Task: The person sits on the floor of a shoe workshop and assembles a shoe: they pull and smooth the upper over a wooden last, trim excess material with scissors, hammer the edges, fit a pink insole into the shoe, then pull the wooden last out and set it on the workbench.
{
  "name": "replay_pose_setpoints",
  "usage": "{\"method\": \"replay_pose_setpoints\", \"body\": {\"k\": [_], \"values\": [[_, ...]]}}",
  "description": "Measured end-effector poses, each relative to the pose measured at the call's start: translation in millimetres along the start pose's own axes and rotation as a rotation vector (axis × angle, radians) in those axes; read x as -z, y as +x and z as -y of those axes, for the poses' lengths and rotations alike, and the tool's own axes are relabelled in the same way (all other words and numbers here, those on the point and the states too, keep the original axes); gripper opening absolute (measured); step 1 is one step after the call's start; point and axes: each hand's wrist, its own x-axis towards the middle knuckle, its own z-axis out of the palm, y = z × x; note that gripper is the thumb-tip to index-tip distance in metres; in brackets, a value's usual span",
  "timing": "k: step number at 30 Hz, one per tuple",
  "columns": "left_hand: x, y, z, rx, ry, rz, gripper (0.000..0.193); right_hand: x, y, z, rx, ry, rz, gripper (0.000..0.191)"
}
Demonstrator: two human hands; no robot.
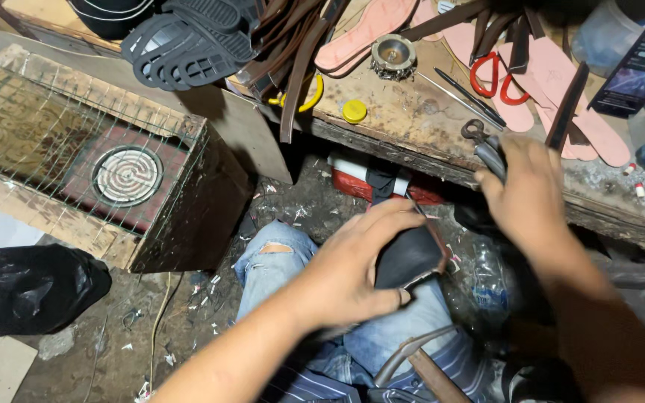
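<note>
My left hand (pixel 352 261) grips a dark shoe upper on its last (pixel 410 257), resting on my knee in torn blue jeans (pixel 274 261). A thin brown strap edge sticks up from the piece by my fingers. My right hand (pixel 528 198) is at the edge of the wooden workbench (pixel 412 119), closed on the handles of grey metal pincers (pixel 483 143) whose jaws point up onto the bench. A hammer (pixel 419 362) lies across my lap below.
On the bench lie pink insoles (pixel 367 30), brown leather straps (pixel 296 52), black rubber soles (pixel 188 37), red-handled scissors (pixel 487 75), a yellow cap (pixel 354 111), a round tin (pixel 393 54) and a phone (pixel 640 63). A wire-covered wooden box with a heater coil (pixel 127 175) stands left. A black bag (pixel 31 287) lies on the floor.
</note>
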Motion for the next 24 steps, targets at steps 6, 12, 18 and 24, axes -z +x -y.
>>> {"method": "replay_pose_setpoints", "body": {"k": [6, 12, 18, 24], "values": [[5.3, 17.3, 49.4, 0.411, -0.142, 0.478, 0.068, 37.7, -152.5, 46.1, -0.414, 0.169, 1.115, 0.03], [-15.1, -12.5, 26.7, 0.405, 0.471, 0.141, 0.079, 48.4, -265.7, 51.6, -0.578, 0.642, 1.245, 0.05], [-27.4, -28.1, 15.4, 0.176, 0.509, -0.059, 0.08, 58.0, -272.5, 39.0, -0.143, 0.237, 0.595, 0.049], [-33.0, -32.8, 12.9, 0.162, 0.544, -0.043, 0.079, 92.2, -201.0, 61.8, -0.71, 0.763, 0.392, 0.06]]}}
